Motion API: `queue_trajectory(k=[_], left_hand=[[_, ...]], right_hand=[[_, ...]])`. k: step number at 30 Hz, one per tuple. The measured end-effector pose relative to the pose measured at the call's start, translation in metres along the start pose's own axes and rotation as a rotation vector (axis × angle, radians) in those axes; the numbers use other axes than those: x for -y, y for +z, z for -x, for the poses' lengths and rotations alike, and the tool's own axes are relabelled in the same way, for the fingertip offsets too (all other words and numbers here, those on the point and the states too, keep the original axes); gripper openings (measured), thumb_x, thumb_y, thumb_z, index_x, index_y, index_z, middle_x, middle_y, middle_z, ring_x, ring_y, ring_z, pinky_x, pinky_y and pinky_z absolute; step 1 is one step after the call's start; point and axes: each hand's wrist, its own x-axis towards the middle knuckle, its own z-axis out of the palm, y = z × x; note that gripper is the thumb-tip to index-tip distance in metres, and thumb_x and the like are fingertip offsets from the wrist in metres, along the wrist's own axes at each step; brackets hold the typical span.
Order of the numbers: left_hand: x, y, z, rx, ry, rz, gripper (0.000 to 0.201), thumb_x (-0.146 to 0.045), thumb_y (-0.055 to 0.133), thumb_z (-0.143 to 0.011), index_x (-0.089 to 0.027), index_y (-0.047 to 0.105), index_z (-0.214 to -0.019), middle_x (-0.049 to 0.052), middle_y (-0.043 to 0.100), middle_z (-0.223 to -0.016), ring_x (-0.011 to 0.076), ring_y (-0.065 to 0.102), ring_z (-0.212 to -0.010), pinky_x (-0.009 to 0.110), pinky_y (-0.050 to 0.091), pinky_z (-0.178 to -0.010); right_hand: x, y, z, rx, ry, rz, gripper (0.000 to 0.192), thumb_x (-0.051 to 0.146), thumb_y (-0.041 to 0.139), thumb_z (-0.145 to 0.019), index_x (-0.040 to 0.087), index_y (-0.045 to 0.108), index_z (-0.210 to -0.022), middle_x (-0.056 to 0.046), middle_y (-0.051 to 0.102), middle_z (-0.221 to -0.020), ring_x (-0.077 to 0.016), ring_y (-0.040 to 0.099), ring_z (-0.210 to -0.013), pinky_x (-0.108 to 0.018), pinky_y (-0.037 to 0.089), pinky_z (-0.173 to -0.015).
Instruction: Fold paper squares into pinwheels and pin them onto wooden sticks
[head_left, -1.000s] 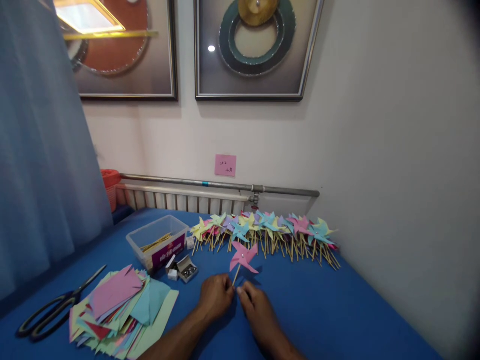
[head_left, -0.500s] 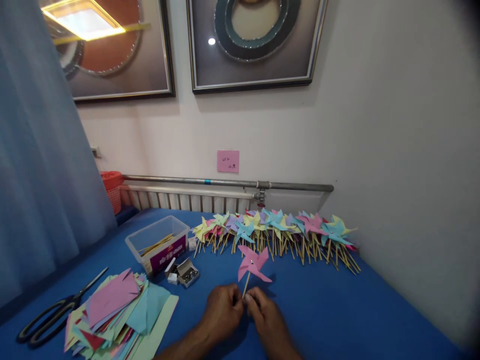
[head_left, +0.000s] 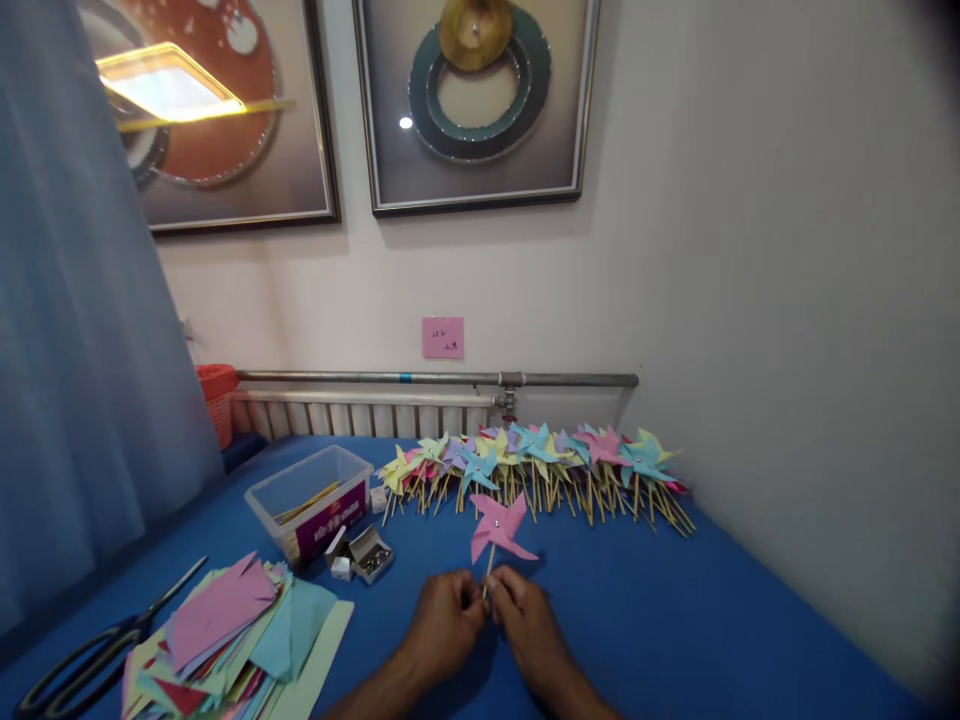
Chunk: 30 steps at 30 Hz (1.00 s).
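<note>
A pink paper pinwheel (head_left: pixel 498 527) on a thin wooden stick stands upright between my two hands, over the near middle of the table. A small metal pin shows at its centre. My left hand (head_left: pixel 448 622) has its fingers closed on the lower stick from the left. From the right, my right hand (head_left: pixel 525 622) pinches the same stick between thumb and fingers. The stick's lower end is hidden by the hands. Just behind lies a long row of finished pinwheels (head_left: pixel 536 445) in several colours, their sticks pointing towards me.
At left lie a pile of coloured paper (head_left: pixel 225 640) and black-handled scissors (head_left: pixel 112 640). A clear plastic box (head_left: pixel 309 500) holds wooden sticks. Beside it, a small open box (head_left: pixel 371 555) contains metal pins. A blue curtain (head_left: pixel 90 300) hangs left; a radiator (head_left: pixel 360 415) runs along the wall.
The camera view has tilted slightly up and turned a little right. Both hands stay on the pinwheel's stick, and the right fingers have shifted slightly up along it.
</note>
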Motion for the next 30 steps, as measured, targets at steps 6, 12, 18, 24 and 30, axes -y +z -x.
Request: queue_trajectory(k=[6,12,18,24,30], left_hand=[[0.002,0.003,0.001,0.004,0.017,-0.027,0.014,-0.016,0.056,-0.080,-0.018,0.055,-0.066,-0.003,0.057,-0.062,0.0117,0.050,-0.060,0.024,0.031,-0.058],[0.006,0.005,0.001,-0.029,0.024,-0.095,0.015,-0.018,0.056,-0.081,-0.018,0.058,-0.067,-0.001,0.063,-0.064,0.0124,0.052,-0.061,0.025,0.030,-0.059],[-0.001,0.001,0.005,0.003,0.034,-0.061,0.015,-0.023,0.057,-0.082,-0.017,0.059,-0.068,-0.001,0.063,-0.064,0.0127,0.052,-0.061,0.025,0.030,-0.059],[-0.007,-0.003,0.008,0.035,0.034,-0.076,0.016,-0.023,0.055,-0.081,-0.017,0.059,-0.066,-0.002,0.060,-0.063,0.0130,0.050,-0.062,0.026,0.028,-0.059],[-0.004,-0.004,0.008,0.089,0.088,-0.052,0.024,-0.025,0.049,-0.086,-0.019,0.054,-0.063,-0.003,0.051,-0.059,0.0122,0.044,-0.059,0.026,0.025,-0.058]], right_hand=[[0.004,0.000,-0.001,0.005,0.035,-0.024,0.032,0.047,0.046,-0.088,0.023,0.048,-0.066,0.005,0.045,-0.059,-0.0147,0.042,-0.058,-0.027,0.033,-0.058],[0.006,0.000,0.000,-0.009,0.026,-0.034,0.029,0.044,0.050,-0.086,0.023,0.047,-0.066,0.005,0.046,-0.060,-0.0145,0.042,-0.059,-0.026,0.033,-0.058],[0.003,-0.001,-0.002,-0.009,0.055,-0.023,0.032,0.048,0.050,-0.085,0.024,0.045,-0.065,0.006,0.043,-0.059,-0.0143,0.040,-0.058,-0.027,0.032,-0.057],[0.000,-0.002,-0.006,0.006,0.060,-0.010,0.034,0.052,0.048,-0.085,0.025,0.043,-0.066,0.006,0.041,-0.058,-0.0136,0.038,-0.056,-0.027,0.031,-0.056],[0.001,-0.001,-0.004,-0.005,0.082,-0.024,0.032,0.050,0.048,-0.086,0.025,0.043,-0.067,0.007,0.039,-0.059,-0.0137,0.038,-0.057,-0.027,0.031,-0.056]])
